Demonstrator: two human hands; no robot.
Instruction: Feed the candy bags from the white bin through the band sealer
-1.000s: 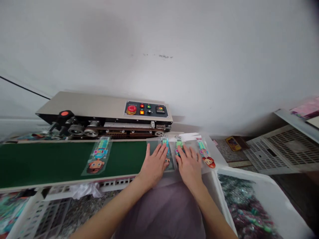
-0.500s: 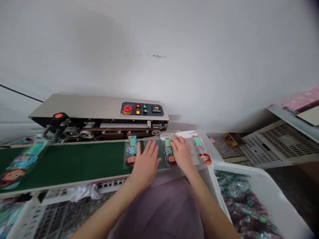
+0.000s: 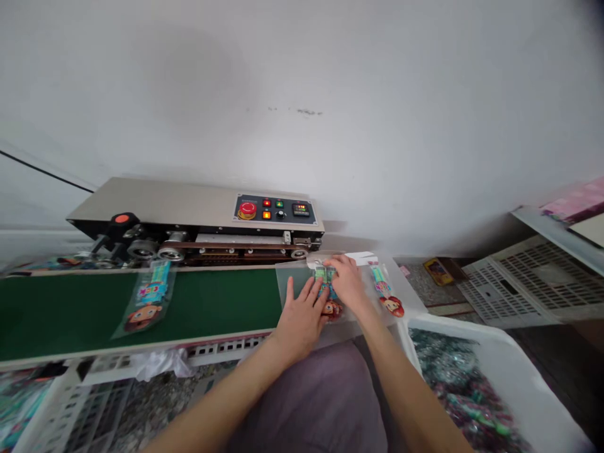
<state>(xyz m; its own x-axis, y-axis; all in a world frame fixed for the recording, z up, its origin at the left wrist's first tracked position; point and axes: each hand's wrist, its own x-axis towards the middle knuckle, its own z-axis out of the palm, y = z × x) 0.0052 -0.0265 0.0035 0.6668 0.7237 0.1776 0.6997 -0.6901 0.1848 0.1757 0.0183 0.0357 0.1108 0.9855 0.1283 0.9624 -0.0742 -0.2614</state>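
Note:
Both hands are over a clear bag with a colourful character card (image 3: 332,308) at the right end of the green belt (image 3: 212,302). My left hand (image 3: 302,319) lies on the bag's left part, fingers spread. My right hand (image 3: 348,283) touches its upper right part with bent fingers; whether they pinch the bag is hard to see. Another bagged card (image 3: 150,296) lies on the belt further left, slightly tilted. To the right of my right hand, a third bagged card (image 3: 387,292) rests on the pale surface.
Behind the belt stands a sealing machine (image 3: 198,204) with a lit control panel (image 3: 276,209). A white bin (image 3: 533,384) of shiny wrapped items is at the lower right. Grey-white crates (image 3: 519,283) stand at the right, and a white cloth (image 3: 163,363) hangs below the belt.
The bagged card that was beside my left hand has travelled left along the belt, and the one at the far left has gone from view. My left hand has moved right onto the bag.

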